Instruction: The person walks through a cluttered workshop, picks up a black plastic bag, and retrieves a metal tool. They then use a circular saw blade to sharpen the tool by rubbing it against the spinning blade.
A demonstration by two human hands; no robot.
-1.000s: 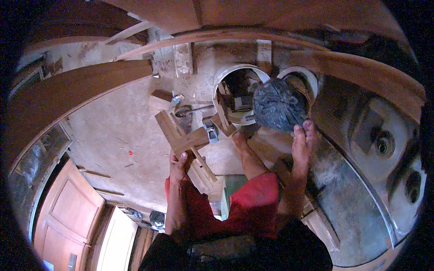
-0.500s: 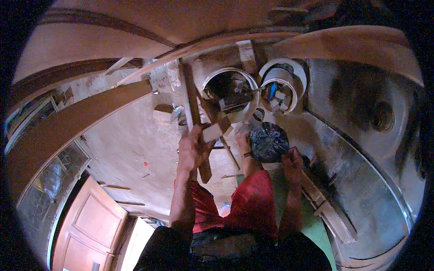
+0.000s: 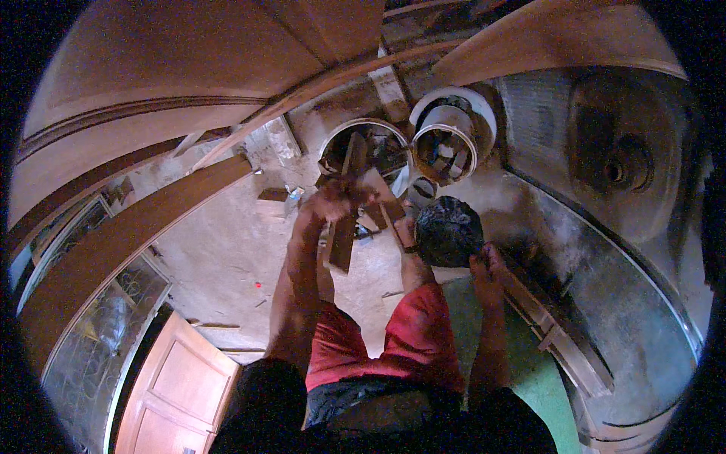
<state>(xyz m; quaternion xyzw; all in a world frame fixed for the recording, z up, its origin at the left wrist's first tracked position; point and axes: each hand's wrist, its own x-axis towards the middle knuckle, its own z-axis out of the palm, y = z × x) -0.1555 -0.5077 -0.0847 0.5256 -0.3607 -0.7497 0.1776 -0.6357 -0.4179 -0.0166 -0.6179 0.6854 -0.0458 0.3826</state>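
Since half a second ago, your left hand (image 3: 331, 201) has moved across with its wood pieces (image 3: 342, 246), so they now show over the mouth of the big bucket. Far left is one brown door (image 3: 185, 382). Next, one brown block (image 3: 272, 194) lies on the floor. Your left hand is closed around the wood, at least two pieces; blur hides the exact number. The one big pale bucket (image 3: 402, 180) has dark stuff in it, too dim to name. To its right, one smaller bucket (image 3: 446, 117) has several light bits inside. Below that sits one black bag (image 3: 450, 233), by your foot; you can't see inside. Your right hand (image 3: 488, 261) grips its right edge. Far right is one basin (image 3: 658, 151) with a round hole.
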